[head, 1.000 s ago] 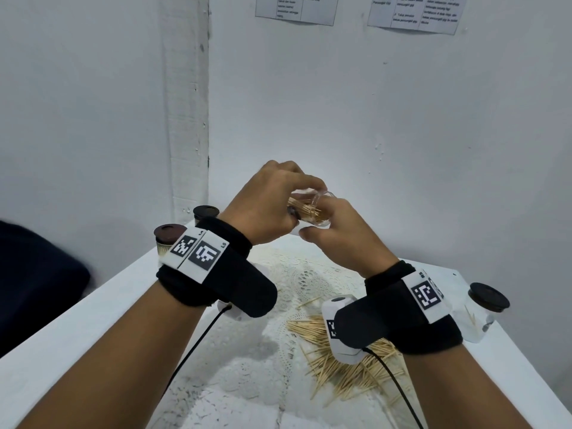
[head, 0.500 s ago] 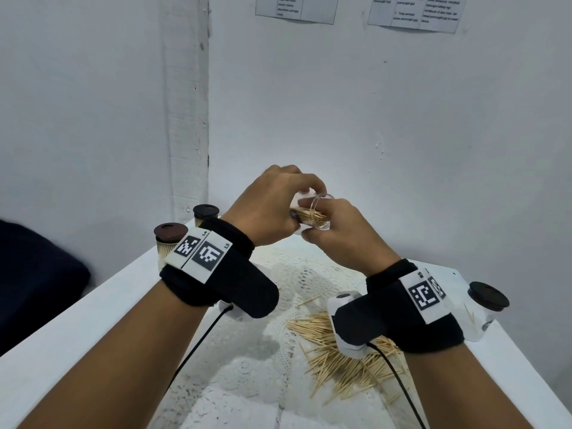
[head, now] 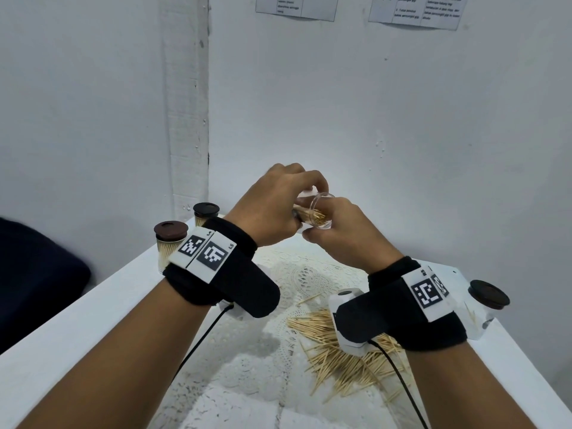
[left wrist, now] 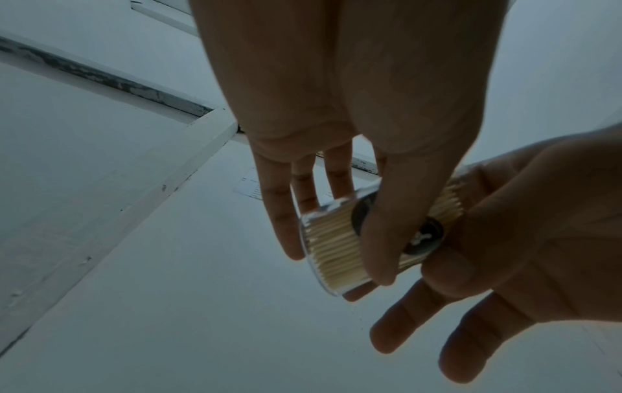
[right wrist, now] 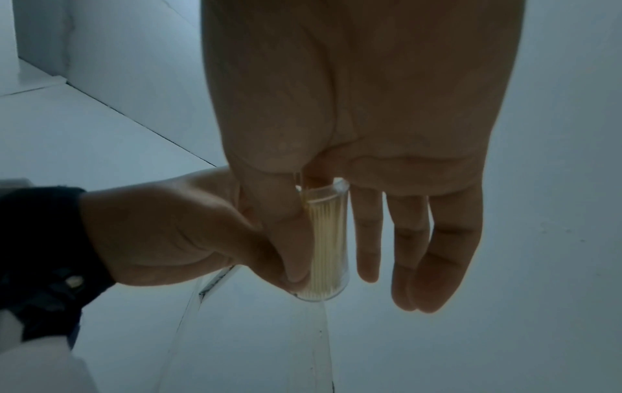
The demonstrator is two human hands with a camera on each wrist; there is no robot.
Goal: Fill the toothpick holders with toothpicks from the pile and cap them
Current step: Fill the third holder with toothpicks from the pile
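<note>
Both hands hold one clear toothpick holder above the table; it is tilted and packed with toothpicks. My left hand grips it from the left, and in the left wrist view its thumb lies across the holder by a dark cap. My right hand pinches the holder between thumb and forefinger; its other fingers hang straight. A pile of loose toothpicks lies on the lace mat under my right wrist.
Two filled holders with dark caps stand at the table's back left corner. A capped, nearly empty holder stands by the right edge. White walls close in behind and to the left. A dark shape sits beyond the left edge.
The holder has turned a little between the hands, and its clear end now shows as a ring. Both hands stay at about the same place above the table.
</note>
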